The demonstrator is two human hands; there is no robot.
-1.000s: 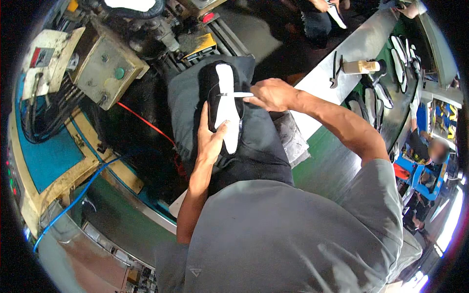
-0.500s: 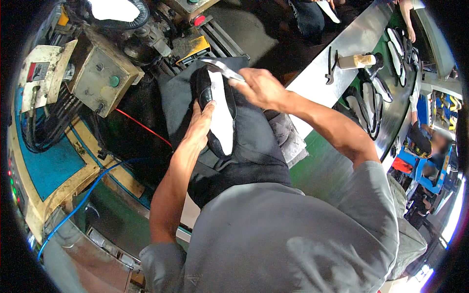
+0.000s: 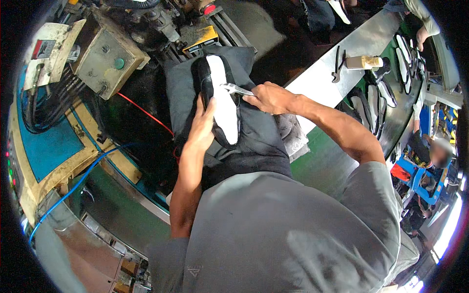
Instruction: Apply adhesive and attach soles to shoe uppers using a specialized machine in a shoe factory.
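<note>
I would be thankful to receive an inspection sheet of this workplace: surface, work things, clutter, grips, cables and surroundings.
Surface: dark cloth over the lap; metal bench at the right.
Work things: one black shoe, white underside up, on the cloth; metal tool, its head over the white underside, contact not certain.
Clutter: wrench, pale bottle and other shoes at the bench.
Grips: left grip holds the shoe's side; right grip is closed around the tool.
Cables: blue line and red line at the left.
Surroundings: control box at upper left; co-worker's hand at upper right.
</note>
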